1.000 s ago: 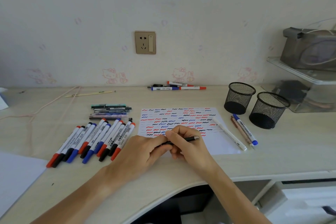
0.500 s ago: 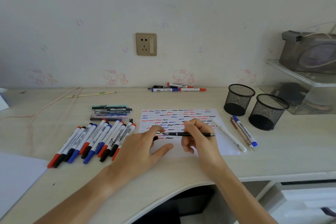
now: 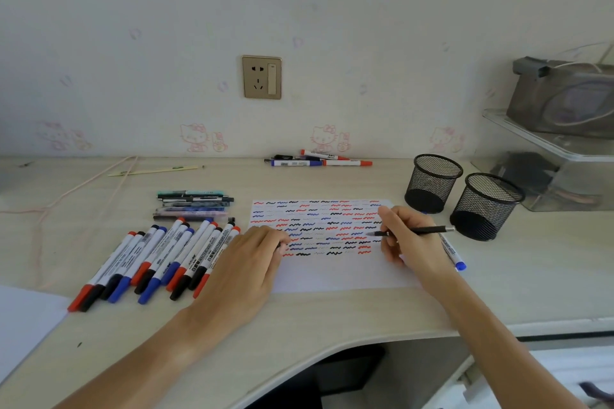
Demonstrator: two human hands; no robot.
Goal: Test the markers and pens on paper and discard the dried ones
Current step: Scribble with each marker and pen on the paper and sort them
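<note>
On the pale wood-grain worktop (image 3: 332, 315) lies a flat white sheet of paper (image 3: 335, 272) covered with rows of red, blue and black squiggles; the right hand (image 3: 410, 241) pinches a slim black pen (image 3: 420, 231), tip on the sheet, while the left hand (image 3: 246, 267) rests on the paper's left edge, fingers curled. Two round black wire-mesh cups (image 3: 432, 183) stand just right of the paper, their contents indiscernible. A fanned row of white-barrelled markers (image 3: 156, 259) with red, black and blue caps lies left.
</note>
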